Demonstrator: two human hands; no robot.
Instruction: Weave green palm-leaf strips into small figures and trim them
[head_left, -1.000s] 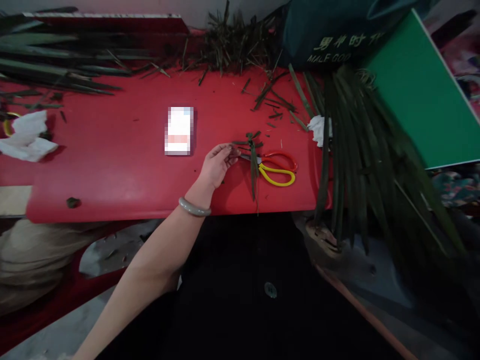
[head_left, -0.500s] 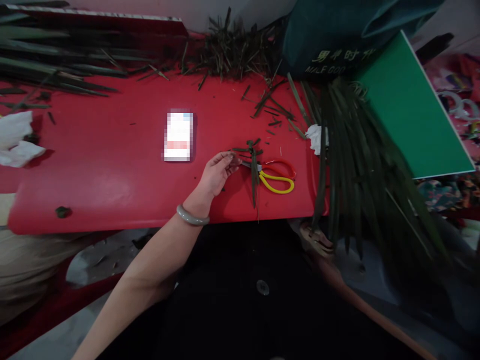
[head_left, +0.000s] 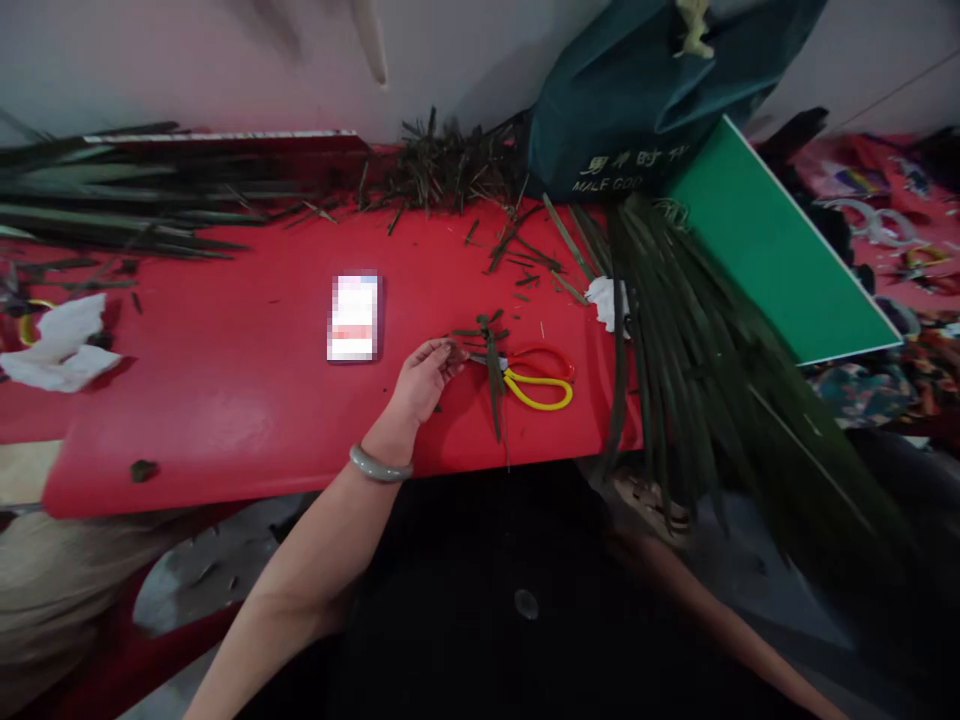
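Observation:
My left hand [head_left: 429, 378], with a grey bangle on its wrist, rests low over the red table. Its thumb and fingers are curled together at the blade tips of a pair of scissors [head_left: 538, 392] with red and yellow handles. Whether they pinch the blades or a small dark piece is unclear. Across the scissors lies a green figure [head_left: 493, 362] of knotted leaf strips, with short side strips and a long tail. My right forearm runs down at the lower right, below the table edge; its hand is lost in the dark there.
A phone [head_left: 354, 318] lies left of my hand. Leaf scraps [head_left: 450, 165] and long leaves [head_left: 135, 205] line the back. At right are a hanging leaf bundle [head_left: 675, 370], crumpled tissue [head_left: 604, 300], a green board [head_left: 780, 250] and a dark bag [head_left: 600, 130]. More tissue [head_left: 56, 350] lies far left.
The view has tilted up and shifted a little, so the table sits lower and more wall shows. My left hand, the scissors and the leaf figure keep their places together.

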